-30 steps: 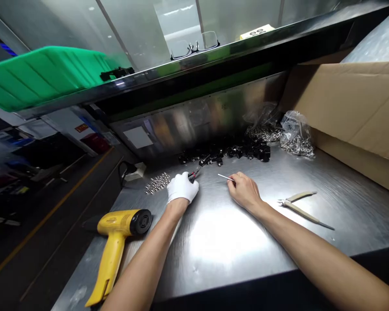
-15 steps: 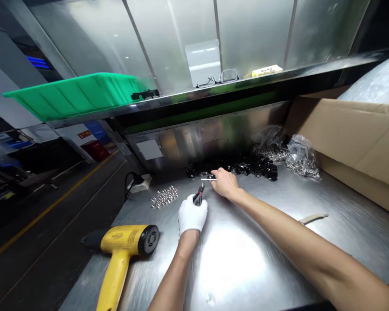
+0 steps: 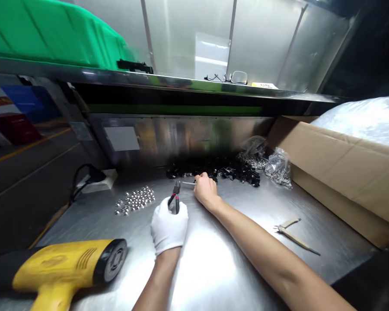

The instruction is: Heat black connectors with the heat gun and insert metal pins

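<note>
My left hand (image 3: pixel 169 226), in a white glove, is closed around the dark handles of small cutting pliers (image 3: pixel 176 190) with red marks near the joint. Their jaws point away from me, towards the back of the bench. Just to the right, my bare right hand (image 3: pixel 205 189) pinches a thin white rod (image 3: pixel 188 183) whose free end points left, near the plier jaws but apart from them. Behind that hand lies a row of small black parts (image 3: pixel 227 170). Several shiny metal pieces (image 3: pixel 138 198) are grouped on the bench left of my glove.
A yellow heat gun (image 3: pixel 68 261) lies at the front left. Tan-handled pliers (image 3: pixel 291 235) rest right of my forearm. Bags of metal parts (image 3: pixel 278 166) sit beside a cardboard box (image 3: pixel 343 160). A power strip (image 3: pixel 99 181) is at the left edge; a shelf (image 3: pixel 168 82) spans above.
The view has turned, so most things appear farther left. The tan-handled pliers, partly covered before by my right forearm, now show whole. Both hands keep their holds, close together.
</note>
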`<state>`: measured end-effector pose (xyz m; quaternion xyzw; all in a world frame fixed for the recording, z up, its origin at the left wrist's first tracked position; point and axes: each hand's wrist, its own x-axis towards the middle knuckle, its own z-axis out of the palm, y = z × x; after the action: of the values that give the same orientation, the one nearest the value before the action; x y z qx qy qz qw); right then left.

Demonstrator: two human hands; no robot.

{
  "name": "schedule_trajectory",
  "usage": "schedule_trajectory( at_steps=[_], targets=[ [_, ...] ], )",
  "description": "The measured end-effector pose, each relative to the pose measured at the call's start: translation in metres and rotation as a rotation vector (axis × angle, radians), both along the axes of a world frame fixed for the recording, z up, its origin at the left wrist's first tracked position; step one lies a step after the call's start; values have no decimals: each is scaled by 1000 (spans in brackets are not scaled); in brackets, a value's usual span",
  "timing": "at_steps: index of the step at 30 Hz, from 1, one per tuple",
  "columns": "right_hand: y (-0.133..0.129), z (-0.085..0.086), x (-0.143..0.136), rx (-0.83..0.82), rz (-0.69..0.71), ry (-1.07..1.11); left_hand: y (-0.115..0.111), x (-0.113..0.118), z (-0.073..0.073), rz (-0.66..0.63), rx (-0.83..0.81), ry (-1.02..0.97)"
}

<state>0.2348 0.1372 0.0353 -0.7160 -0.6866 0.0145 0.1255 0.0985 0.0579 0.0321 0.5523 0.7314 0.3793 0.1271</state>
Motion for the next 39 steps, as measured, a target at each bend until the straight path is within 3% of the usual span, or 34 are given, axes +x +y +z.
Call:
schedule_trajectory(
  at_steps=[9, 18, 21, 28, 39],
  targets=[
    [-10, -6, 13, 44, -17, 168, 2, -1, -4, -26, 5, 37],
    [-10, -6, 93, 87, -246, 265, 0, 3, -5, -33, 27, 19],
    [-5, -7, 104, 43, -258, 266, 0, 3, -6, -33, 31, 31],
    [10, -4, 103, -89, -123, 217, 2, 3, -9, -47, 41, 61],
    [17, 15, 148, -163, 232, 137, 1, 6, -10, -79, 24, 103]
  ],
)
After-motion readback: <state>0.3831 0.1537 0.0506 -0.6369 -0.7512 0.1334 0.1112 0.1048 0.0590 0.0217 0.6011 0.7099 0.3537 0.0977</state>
